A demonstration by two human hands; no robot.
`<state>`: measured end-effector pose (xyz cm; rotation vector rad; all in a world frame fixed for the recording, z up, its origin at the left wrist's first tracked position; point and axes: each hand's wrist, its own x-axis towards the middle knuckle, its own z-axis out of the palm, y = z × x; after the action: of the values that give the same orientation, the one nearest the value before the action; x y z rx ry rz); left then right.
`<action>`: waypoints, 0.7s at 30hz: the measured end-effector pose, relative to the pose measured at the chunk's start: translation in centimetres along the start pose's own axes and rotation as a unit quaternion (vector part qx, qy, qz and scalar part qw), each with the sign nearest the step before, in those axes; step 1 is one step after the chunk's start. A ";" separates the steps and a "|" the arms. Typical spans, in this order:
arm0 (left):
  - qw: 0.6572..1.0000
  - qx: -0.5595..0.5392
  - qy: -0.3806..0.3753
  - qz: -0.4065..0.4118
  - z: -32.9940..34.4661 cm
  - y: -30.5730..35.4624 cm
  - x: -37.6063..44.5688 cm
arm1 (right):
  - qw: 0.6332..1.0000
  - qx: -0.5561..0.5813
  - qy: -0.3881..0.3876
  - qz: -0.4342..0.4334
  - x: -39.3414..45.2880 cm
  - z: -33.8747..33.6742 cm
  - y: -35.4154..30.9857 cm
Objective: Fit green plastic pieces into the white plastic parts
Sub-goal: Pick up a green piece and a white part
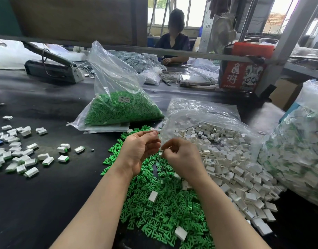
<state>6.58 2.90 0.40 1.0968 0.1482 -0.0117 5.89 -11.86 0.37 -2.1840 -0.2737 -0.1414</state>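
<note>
Loose green plastic pieces (160, 209) lie in a wide heap on the black table in front of me. To their right, white plastic parts (231, 169) spill from an open clear bag (199, 112). Both my hands hover over the green heap with their fingertips nearly meeting. My right hand (181, 157) has curled fingers and pinches a small white part (160, 153) at its fingertips. My left hand (139, 150) faces it with fingers curled; what it holds is hidden. No green piece shows in either hand.
A clear bag of green pieces (118, 108) stands behind the heap. White parts with green ends (29, 155) are scattered at left. A big bag of such parts (298, 159) fills the right edge. A person (174, 44) sits across the table beside a red box (242, 74).
</note>
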 end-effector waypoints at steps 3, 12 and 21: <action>1.000 -0.005 -0.020 0.006 0.2 0.1 -0.2 | 0.994 0.107 0.019 0.019 0.2 -0.8 -0.1; 0.996 -0.042 -0.071 0.015 0.2 0.1 -0.3 | 0.953 0.289 0.088 -0.010 0.4 -2.0 -0.8; 0.988 -0.095 -0.123 0.022 -0.3 0.2 -0.2 | 0.924 0.370 0.080 -0.046 0.3 -2.1 -0.8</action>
<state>6.35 3.25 0.49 0.9002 -0.0951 -0.0913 5.96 -13.08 2.30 -1.3991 -0.2811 -0.2253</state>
